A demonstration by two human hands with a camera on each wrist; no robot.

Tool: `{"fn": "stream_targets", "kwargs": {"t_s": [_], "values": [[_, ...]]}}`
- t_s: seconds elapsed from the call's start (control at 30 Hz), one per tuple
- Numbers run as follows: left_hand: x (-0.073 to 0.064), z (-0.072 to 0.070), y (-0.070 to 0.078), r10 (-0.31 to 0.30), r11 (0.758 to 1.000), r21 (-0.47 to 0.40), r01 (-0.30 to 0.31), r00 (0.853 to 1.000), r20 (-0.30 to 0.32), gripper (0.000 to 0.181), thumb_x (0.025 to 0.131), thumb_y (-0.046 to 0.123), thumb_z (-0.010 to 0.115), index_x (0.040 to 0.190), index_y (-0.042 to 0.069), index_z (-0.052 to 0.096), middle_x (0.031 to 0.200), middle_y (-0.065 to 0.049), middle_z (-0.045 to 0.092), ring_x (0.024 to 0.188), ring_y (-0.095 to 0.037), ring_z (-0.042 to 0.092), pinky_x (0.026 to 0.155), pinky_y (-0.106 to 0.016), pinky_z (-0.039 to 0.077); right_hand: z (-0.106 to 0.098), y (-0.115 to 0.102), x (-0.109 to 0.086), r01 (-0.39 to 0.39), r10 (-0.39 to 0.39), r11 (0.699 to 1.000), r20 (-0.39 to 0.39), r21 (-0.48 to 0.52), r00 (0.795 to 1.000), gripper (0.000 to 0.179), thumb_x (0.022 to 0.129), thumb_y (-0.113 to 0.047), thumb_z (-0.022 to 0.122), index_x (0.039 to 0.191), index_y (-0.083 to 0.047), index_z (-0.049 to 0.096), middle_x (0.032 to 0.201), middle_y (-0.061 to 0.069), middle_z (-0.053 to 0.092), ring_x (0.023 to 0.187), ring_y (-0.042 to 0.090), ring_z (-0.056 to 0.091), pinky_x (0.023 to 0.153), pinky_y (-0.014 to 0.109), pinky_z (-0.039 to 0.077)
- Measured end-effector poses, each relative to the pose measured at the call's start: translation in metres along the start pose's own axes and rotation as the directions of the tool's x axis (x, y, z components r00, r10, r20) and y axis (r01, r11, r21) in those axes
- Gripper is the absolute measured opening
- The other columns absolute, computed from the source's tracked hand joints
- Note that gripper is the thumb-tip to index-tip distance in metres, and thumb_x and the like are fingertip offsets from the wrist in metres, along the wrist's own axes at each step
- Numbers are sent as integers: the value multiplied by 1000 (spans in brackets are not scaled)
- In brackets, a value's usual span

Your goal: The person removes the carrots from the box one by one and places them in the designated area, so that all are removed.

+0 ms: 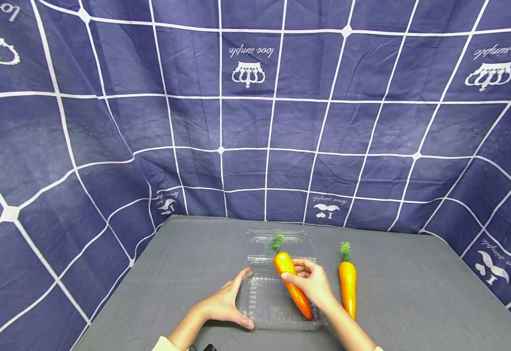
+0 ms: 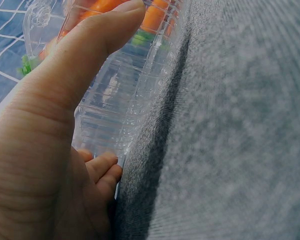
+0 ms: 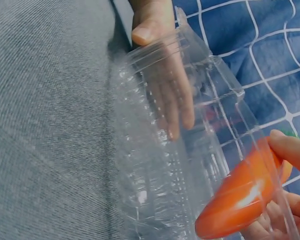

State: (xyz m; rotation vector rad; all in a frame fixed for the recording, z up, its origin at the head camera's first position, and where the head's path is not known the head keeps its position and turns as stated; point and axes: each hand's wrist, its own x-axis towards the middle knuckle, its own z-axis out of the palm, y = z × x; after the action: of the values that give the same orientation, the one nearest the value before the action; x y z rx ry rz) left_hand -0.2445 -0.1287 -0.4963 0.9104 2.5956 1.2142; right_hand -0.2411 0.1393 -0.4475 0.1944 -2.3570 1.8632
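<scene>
A toy carrot (image 1: 299, 292) with a green tuft slants over a clear plastic clamshell box (image 1: 264, 297), pinched between the thumb and fingers of my right hand (image 1: 313, 281). Its orange tip points toward the near right corner of the box. In the right wrist view the carrot (image 3: 235, 200) shows behind the clear wall. My left hand (image 1: 224, 302) spreads along the left side of the box, thumb at the near corner and fingers extended along the wall. The lid (image 1: 296, 240) lies folded back, away from me.
A second toy carrot (image 1: 348, 285) lies to the right of the box on the grey cloth (image 1: 413, 292), its tuft pointing away. A blue curtain (image 1: 246, 122) with white grid lines rises behind and at both sides.
</scene>
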Motion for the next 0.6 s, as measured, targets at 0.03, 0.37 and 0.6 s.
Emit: {"fn": "stream_targets", "kwargs": {"t_s": [0.03,0.37,0.6], "values": [[0,0,0,4,1000,0,-4,1000,1,128,59,44,92,152,1,16,153,-12,34,136,-35,34,109,-53,29,-1,-1,0,-9,9,1000,-8,15,1000,39,74,-6,84,108,5,68,85,7,67,70,16,64,62,26,53],[1,0,-1,-2,1000,0,2,1000,-1,127,58,45,92,152,4,17,153,-10,34,136,-33,33,109,-52,29,-14,-10,5,-97,113,986,-117,139,987,40,81,-7,78,112,11,62,85,6,67,70,12,64,61,23,51],[0,0,1,-18,1000,-13,18,1000,3,127,58,44,93,152,5,17,154,-10,33,136,-33,33,109,-54,28,-30,-12,6,-127,168,967,-176,220,970,39,83,-6,76,113,11,59,81,2,67,64,10,61,56,22,50]]}}
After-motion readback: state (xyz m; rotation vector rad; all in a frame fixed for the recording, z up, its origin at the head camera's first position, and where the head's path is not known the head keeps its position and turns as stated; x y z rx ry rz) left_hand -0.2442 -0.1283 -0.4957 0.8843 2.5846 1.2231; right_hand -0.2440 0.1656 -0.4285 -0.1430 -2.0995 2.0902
